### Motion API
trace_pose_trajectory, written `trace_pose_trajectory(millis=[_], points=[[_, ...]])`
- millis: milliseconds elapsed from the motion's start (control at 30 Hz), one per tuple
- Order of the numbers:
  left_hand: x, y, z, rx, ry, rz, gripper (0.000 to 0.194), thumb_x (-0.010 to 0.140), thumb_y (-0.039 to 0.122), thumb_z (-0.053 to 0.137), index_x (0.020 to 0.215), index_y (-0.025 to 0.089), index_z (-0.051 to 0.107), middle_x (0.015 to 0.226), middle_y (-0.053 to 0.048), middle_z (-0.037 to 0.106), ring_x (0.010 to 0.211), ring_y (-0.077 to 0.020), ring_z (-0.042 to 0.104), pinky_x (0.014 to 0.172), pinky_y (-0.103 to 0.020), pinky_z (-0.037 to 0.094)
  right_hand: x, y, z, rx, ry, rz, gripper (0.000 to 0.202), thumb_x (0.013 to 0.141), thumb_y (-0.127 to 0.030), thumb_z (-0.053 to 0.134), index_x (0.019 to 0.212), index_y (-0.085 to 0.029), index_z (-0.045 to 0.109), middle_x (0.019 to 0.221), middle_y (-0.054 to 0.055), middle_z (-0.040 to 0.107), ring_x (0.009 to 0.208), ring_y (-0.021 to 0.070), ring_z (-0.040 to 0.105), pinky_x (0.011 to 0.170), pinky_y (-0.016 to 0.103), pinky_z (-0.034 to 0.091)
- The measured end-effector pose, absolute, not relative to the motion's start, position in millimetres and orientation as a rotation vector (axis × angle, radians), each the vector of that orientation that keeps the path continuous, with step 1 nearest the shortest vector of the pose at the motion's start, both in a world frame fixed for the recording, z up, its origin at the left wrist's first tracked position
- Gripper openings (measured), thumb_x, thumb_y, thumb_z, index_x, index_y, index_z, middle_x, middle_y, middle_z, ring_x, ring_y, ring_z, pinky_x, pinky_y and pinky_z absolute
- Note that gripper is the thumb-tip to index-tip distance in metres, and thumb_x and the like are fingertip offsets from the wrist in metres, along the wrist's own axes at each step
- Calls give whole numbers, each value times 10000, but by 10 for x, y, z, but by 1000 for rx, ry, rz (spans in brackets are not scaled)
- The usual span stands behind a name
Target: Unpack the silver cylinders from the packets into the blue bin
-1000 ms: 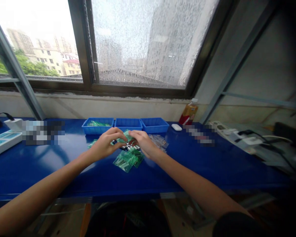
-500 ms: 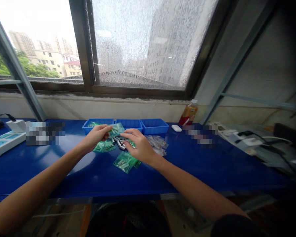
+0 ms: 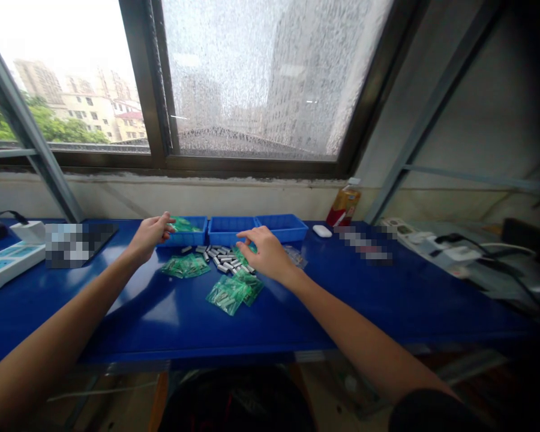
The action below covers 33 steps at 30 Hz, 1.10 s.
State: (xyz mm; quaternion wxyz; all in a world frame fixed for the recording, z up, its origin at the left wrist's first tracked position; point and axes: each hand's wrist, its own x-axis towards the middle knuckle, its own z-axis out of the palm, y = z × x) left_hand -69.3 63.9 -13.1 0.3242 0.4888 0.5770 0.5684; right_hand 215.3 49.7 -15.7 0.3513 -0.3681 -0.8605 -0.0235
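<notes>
My left hand (image 3: 149, 235) reaches to the left blue tray (image 3: 193, 239), its fingertips pinching the edge of a green packet (image 3: 183, 225) that lies in the tray. My right hand (image 3: 264, 253) hovers with fingers spread over a heap of small silver cylinders (image 3: 219, 255) on the blue table (image 3: 162, 318), holding nothing. A little green shows under its fingers. One pile of green packets (image 3: 185, 265) lies left of the cylinders. Another pile of green packets (image 3: 234, 290) lies nearer me.
Two more blue trays, the middle tray (image 3: 229, 228) and the right tray (image 3: 282, 226), stand by the wall. Clear bags (image 3: 297, 256), a white oval object (image 3: 323, 231) and an orange bottle (image 3: 344, 207) are to the right. Power strips lie far left (image 3: 4, 264) and far right (image 3: 432, 249).
My left hand carried a green packet from the middle of the table back and left to the left tray. My right hand let go and moved over the cylinders.
</notes>
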Motion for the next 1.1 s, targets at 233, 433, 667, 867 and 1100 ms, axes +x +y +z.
trace_pose_trajectory(millis=[233,433,667,867,1100], points=[[-431,513,-218,1810,1678,1391,446,765,428,547,1112,150,510,659,9,599,521,-144,524,572,-252,387,2260,549,-263,-1364,-2451,-169,398,770,-371,573,1112,-168,580,970,136,615,913,255,548,760,344,407],[-29,301,-287,2128,1321,1199,436,773,370,552,1149,153,520,653,19,565,567,-142,497,597,-244,355,2234,575,-241,-1354,-2298,-171,186,832,-257,498,928,-177,635,880,100,645,808,214,576,712,313,407],[172,145,-251,1570,1051,948,477,829,539,379,845,135,632,696,-46,569,592,-145,511,533,-248,366,2105,404,-173,-859,-2067,-214,226,870,-256,463,960,-198,662,858,76,556,845,186,493,770,318,415],[174,172,-218,1290,1007,1079,256,750,380,573,680,138,521,623,1,509,537,-92,458,511,-213,338,1955,270,-266,-701,-2202,-235,226,859,-241,479,970,-234,675,810,66,492,786,185,444,709,324,394],[120,191,-245,2031,1256,1362,169,791,312,514,701,174,553,645,-8,524,614,-138,471,607,-261,376,1946,348,-241,-959,-2031,455,362,844,-429,471,689,-157,652,618,24,535,640,144,487,623,285,378]])
